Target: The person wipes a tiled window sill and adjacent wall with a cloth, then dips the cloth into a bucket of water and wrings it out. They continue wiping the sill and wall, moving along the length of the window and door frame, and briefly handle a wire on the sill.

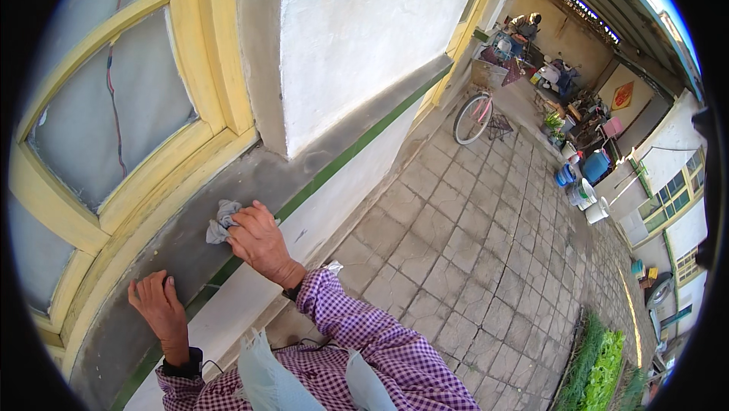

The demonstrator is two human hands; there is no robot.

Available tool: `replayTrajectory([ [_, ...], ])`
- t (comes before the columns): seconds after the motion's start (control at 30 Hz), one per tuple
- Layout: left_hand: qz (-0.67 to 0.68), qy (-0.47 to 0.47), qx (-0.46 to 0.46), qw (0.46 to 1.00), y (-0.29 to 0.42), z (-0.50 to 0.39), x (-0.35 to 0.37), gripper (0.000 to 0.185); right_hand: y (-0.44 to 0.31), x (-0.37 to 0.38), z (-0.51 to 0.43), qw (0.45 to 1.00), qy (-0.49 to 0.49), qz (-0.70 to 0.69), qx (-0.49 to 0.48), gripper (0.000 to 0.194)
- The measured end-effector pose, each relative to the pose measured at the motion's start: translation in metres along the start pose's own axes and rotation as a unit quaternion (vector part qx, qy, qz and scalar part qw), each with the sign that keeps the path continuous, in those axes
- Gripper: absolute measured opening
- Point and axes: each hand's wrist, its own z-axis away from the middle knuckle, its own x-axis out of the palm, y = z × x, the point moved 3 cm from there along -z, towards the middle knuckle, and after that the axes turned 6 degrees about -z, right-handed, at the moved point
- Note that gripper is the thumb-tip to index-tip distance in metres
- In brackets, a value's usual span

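My right hand (259,240) grips a crumpled grey cloth (221,222) against the dark window sill (267,171). Part of the cloth bunches out past the fingertips; the rest is hidden under the palm. Lower on the same sill, my left hand (158,305) rests with bent fingers, and no object shows in it. The sill has a smooth grey top and a green painted front edge (342,163). Beside it stands a yellow wooden window frame (165,163) with cloudy panes (125,103). A red and dark wire (112,97) hangs behind one pane.
A white wall (376,35) rises beyond the sill. Paving tiles (444,240) cover the yard below. A bicycle (474,117) leans by the wall, with several buckets (597,210) farther off. Leafy green plants (603,362) grow in a bed at lower right.
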Motion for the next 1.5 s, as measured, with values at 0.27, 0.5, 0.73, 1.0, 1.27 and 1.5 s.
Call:
replayTrajectory([
  [0.27,0.005,-0.010,-0.006,1.000,-0.0006,-0.0001,0.0004,0.012,0.0021,0.0035,0.0027,1.000,0.002,0.009,0.003,0.024],
  [0.5,0.000,0.001,0.002,1.000,-0.0009,-0.0001,-0.0002,0.011,0.0009,0.0035,0.0022,1.000,0.006,0.009,0.002,0.025],
  [0.73,0.004,0.008,0.006,1.000,0.0019,-0.0005,-0.0013,0.010,0.0015,0.0036,0.0035,1.000,0.011,0.010,-0.002,0.026],
  [1.0,0.003,0.007,0.005,1.000,0.0041,-0.0016,-0.0028,0.009,0.0022,0.0041,0.0043,1.000,0.010,0.011,0.004,0.026],
  [1.27,-0.003,0.003,0.005,1.000,0.0027,-0.0010,-0.0014,0.010,0.0022,0.0045,0.0043,1.000,0.009,0.011,0.007,0.026],
  [1.5,-0.006,0.004,0.004,1.000,0.0024,-0.0005,-0.0002,0.009,0.0015,0.0032,0.0033,1.000,0.005,0.012,0.006,0.026],
])
